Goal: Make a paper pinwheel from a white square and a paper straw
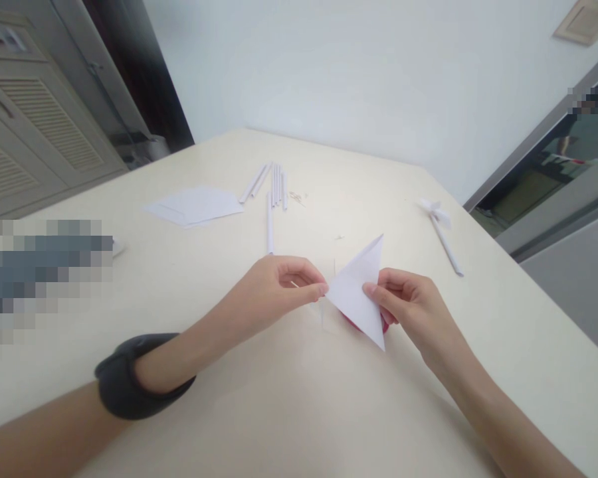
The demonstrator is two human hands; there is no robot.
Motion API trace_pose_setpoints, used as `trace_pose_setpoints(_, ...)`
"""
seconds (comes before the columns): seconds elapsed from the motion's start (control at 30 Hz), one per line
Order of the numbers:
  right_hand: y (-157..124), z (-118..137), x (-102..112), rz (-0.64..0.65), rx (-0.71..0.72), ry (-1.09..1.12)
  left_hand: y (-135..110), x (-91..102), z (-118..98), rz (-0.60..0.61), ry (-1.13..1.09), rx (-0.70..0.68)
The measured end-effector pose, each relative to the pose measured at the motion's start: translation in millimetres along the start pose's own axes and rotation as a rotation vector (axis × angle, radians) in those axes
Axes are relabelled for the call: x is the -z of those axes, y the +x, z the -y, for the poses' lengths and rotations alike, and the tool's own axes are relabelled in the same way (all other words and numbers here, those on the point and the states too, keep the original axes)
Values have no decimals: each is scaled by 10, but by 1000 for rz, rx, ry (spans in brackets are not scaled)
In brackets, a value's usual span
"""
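Observation:
A white sheet of paper folded into a triangle (356, 282) is held up over the table between my two hands. My left hand (284, 285) pinches its left corner between thumb and fingertips. On the opposite side, my right hand (408, 299) grips the long edge, thumb in front and fingers behind. Something red (385, 324) shows partly from behind the paper; most of it is hidden, so its kind is unclear. Beyond my left hand lies a rolled white paper tube (270, 222). A black band (139, 375) is on my left wrist.
Several thin paper rolls (278, 184) lie farther back, beside a stack of white paper sheets (194, 206) and small scraps (296, 198). At right, a paper pinwheel on a rolled stick (446, 242) rests on the table (279, 411). A wall bounds the far edge.

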State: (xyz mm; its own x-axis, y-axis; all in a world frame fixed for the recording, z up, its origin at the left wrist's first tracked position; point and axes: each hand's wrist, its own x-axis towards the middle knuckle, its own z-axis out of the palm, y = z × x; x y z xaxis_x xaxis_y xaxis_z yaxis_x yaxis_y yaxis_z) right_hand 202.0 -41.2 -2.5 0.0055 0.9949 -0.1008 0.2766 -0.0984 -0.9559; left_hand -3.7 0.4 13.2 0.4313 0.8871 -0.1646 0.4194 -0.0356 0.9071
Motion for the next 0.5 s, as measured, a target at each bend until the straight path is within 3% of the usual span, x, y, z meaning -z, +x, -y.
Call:
trace_pose_setpoints(0.2, -2, -8, 3, 4, -36, -15, 17, -16, 30, -40, 113, -75)
trace_pose_setpoints(0.37, 19, -10, -5, 8, -14, 6, 100, -28, 215, -25, -4, -69)
trace_pose_setpoints(0.5, 33, -5, 5, 47, -9, 29, 107, -9, 243, -70, -37, -51)
